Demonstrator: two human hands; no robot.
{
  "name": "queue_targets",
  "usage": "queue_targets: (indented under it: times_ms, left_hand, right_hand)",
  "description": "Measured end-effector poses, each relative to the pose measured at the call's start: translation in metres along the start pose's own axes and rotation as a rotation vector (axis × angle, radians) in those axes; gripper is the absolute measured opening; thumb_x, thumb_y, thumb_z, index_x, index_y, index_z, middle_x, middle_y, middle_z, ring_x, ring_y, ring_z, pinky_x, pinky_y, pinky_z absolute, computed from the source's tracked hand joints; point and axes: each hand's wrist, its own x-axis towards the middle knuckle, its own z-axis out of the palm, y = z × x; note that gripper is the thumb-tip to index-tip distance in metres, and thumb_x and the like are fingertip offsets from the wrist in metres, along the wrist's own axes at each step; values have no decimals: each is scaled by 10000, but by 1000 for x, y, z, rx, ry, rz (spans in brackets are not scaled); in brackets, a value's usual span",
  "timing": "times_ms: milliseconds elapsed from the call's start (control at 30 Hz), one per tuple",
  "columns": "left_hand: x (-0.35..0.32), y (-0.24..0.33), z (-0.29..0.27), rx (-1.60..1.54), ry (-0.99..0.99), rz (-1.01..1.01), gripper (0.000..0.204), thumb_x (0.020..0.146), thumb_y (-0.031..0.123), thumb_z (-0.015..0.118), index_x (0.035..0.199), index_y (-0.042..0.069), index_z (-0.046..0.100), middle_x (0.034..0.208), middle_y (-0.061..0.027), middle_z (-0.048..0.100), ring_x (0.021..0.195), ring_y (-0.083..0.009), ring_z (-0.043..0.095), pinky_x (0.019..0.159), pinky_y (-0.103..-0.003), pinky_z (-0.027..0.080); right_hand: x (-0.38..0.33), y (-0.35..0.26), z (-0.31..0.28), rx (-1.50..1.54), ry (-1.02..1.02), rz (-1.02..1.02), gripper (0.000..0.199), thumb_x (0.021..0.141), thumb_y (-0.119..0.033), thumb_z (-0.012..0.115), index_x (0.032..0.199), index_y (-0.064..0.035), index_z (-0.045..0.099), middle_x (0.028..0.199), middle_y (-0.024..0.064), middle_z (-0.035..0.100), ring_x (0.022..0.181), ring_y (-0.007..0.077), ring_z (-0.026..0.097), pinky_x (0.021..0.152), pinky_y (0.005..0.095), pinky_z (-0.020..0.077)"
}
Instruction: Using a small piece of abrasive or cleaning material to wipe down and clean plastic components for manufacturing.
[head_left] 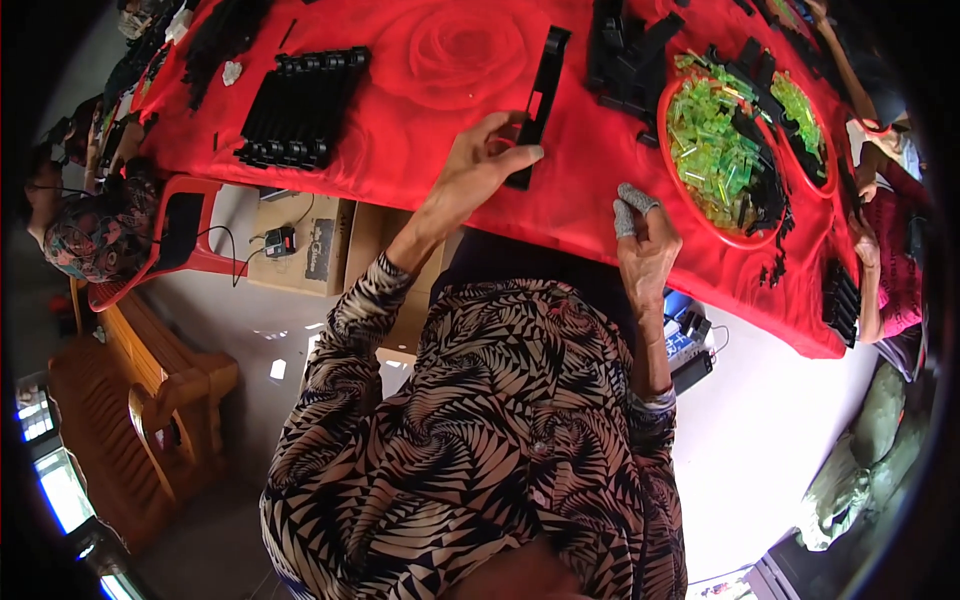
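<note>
My left hand (472,172) grips the near end of a long, narrow black plastic strip (543,90) with a slot in it. The strip slants away over the red tablecloth, its far end pointing up and a little right. My right hand (648,250) hovers by the table's near edge, fingers curled in, with grey coverings on two fingertips. Whether it pinches something small cannot be made out. To its right stands a red-rimmed basin (751,241) of yellow-green translucent pieces (705,150) and some black ones.
A row of black strips (303,108) lies at left on the red cloth (440,60). More black parts (628,60) are piled beyond the basin, beside a second red basin (829,187). Other people sit at both sides. A red chair (190,225) and cardboard boxes (300,245) stand below left.
</note>
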Motion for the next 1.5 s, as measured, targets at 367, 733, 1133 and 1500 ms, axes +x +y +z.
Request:
queue_targets:
  times_ms: [367,733,1133,1500]
  left_hand:
    - [-48,1,36,-83,-106,-109,476,815,136,707,1237,39,508,1022,-44,605,953,-137,575,846,-290,458]
    - [-81,-27,64,-323,-307,-294,431,815,85,640,1199,19,455,971,-78,608,784,-136,565,714,-286,472]
    - [-82,-21,65,-374,-280,-387,465,841,195,654,1218,8,457,953,-74,584,738,-135,554,646,-285,451]
    - [-82,-27,63,-514,-202,-541,461,985,290,432,1305,-42,412,948,-154,641,646,-164,605,521,-283,482]
  right_hand:
    - [-3,3,-1,47,14,-6,225,796,45,666,1017,7,667,943,128,694,784,201,688,667,293,554]
    - [-13,-6,-65,-5,106,60,183,759,0,761,930,-22,701,855,62,717,690,93,621,601,256,504]
    - [72,24,-81,-477,-182,-335,444,712,126,633,1106,-77,660,999,143,633,833,301,644,648,383,513]
    - [115,24,-64,-578,-394,-504,407,694,99,518,1064,-46,605,942,197,595,881,405,601,758,471,514]
